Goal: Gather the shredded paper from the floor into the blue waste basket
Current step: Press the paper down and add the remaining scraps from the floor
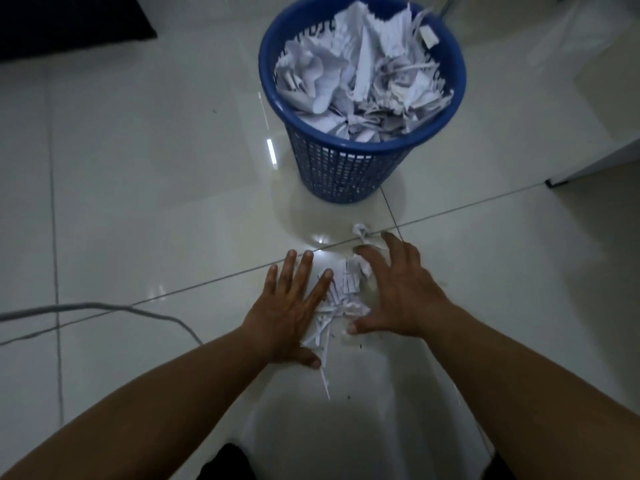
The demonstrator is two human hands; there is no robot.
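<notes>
On the pale tiled floor (145,174), the fingers (301,268) of the left hand (287,313) lie flat and spread, palm down, touching the left edge of a small heap of shredded paper (341,299), while the right hand (398,289) arches over the heap's right side with fingers splayed and curled, gripping nothing. Both hands are open, so the step looks like raking the strips together before lifting. To do it well, slide both palms inward along the tile, keep the little-finger edges down so thin strips do not slip under, and take in the crumpled scrap (362,233) just beyond the right fingertips. The blue waste basket (346,168) stands near, ahead, already heaped, so drop the handful centrally.
</notes>
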